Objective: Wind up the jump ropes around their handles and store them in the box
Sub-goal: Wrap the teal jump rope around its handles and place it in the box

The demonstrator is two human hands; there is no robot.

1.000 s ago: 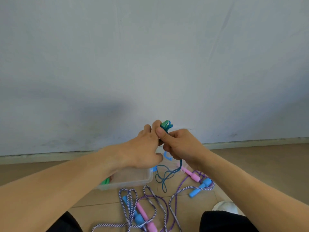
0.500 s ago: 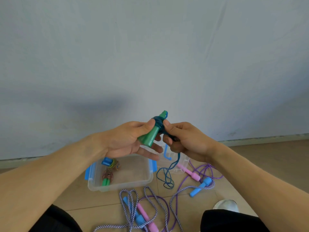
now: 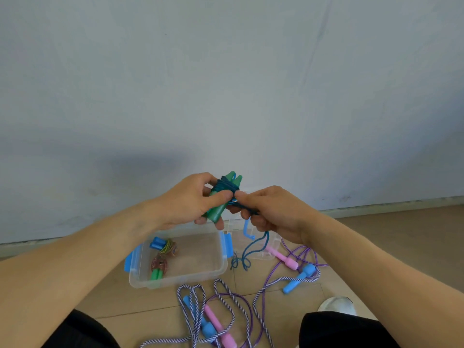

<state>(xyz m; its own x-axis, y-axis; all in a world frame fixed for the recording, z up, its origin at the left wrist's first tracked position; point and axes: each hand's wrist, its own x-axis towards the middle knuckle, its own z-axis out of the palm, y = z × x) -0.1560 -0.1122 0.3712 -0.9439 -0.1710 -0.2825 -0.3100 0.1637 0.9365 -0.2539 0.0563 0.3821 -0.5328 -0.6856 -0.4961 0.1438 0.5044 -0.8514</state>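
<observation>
Now, from the head camera, the left hand [image 3: 190,199] is gripping the pair of green handles [image 3: 221,197] at frame centre, thumb curled across their front, tips of the handles tilting toward one o'clock. Dark blue rope [image 3: 227,188] is sitting coiled around the upper part of those handles. At three o'clock of the handles, the right hand [image 3: 272,213] is pinching the free run of that rope, fingers curled round it, and the slack is dangling down to a loose tangle on the floor [image 3: 376,247] below. At six o'clock of the hands, the clear box [image 3: 175,280] with blue latches is lying open on the floor, holding two wound ropes at its left end, one with blue handles [image 3: 158,243] and one with green handles [image 3: 157,273]. Nearer the camera, striped purple ropes [image 3: 226,297] with pink and blue handles are sprawling unwound, at six and four o'clock of the box. A white shoe [image 3: 337,305] is peeking in at five o'clock.
</observation>
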